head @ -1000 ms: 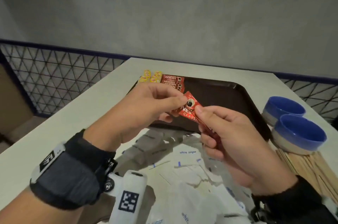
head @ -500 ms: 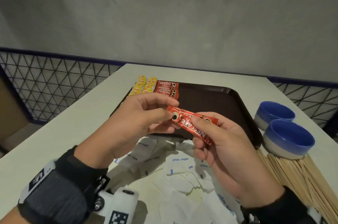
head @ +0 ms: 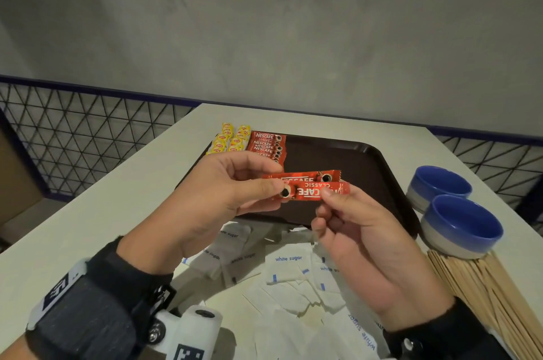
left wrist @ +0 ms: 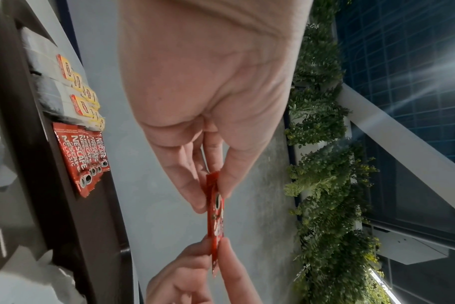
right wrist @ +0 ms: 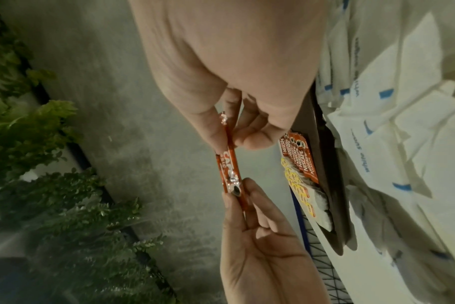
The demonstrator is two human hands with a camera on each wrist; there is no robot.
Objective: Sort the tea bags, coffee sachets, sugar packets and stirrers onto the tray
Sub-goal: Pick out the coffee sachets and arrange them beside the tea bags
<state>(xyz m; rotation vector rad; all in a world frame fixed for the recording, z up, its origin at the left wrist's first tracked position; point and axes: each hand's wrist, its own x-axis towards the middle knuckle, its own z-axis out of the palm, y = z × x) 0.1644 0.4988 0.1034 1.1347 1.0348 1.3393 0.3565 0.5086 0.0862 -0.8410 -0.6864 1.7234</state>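
Holding level above the near edge of the brown tray (head: pixel 379 171), two red Nescafe sachets (head: pixel 311 190) are pinched at opposite ends in the head view: left hand (head: pixel 217 192) on the left end, right hand (head: pixel 361 230) on the right end. On the tray's far left corner lie yellow tea bags (head: pixel 232 139) beside stacked Nescafe sachets (head: pixel 266 145). White sugar packets (head: pixel 289 268) litter the desk (head: pixel 88 213) nearer than the tray; wooden stirrers (head: pixel 487 295) and two blue bowls (head: pixel 461 224) sit right of it.

Left wrist view: thumb and fingers (left wrist: pixel 185 183) clamp the sachets edge-on (left wrist: pixel 215 207).

Right wrist view: the right hand's grip (right wrist: pixel 229 133) is closed on the sachets' other end (right wrist: pixel 230 166).
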